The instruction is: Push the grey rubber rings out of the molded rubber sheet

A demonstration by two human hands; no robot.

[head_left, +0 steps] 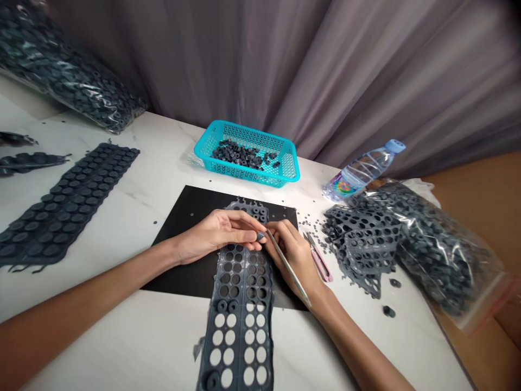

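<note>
Between the thumb and fingers of my left hand [222, 233] is a small dark grey rubber plug [260, 235]. My right hand [291, 250] grips slim silver tweezers [287, 263], their tip close to the plug; whether it touches, I cannot tell. Both hands are over a dark grey rubber sheet [241, 296] with rows of round holes, and a few round pieces still sit in it. The sheet lies partly on a black mat [179, 271]. Pink-handled snips [319, 258] lie just right of my right hand.
A turquoise basket [252, 175] holds many rubber pieces. An uncut sheet [73, 203] lies left, below a bulging clear bag [73, 81]. To the right are a water bottle [360, 171], punched sheet scraps [372, 244], another full bag [443, 255] and scattered bits.
</note>
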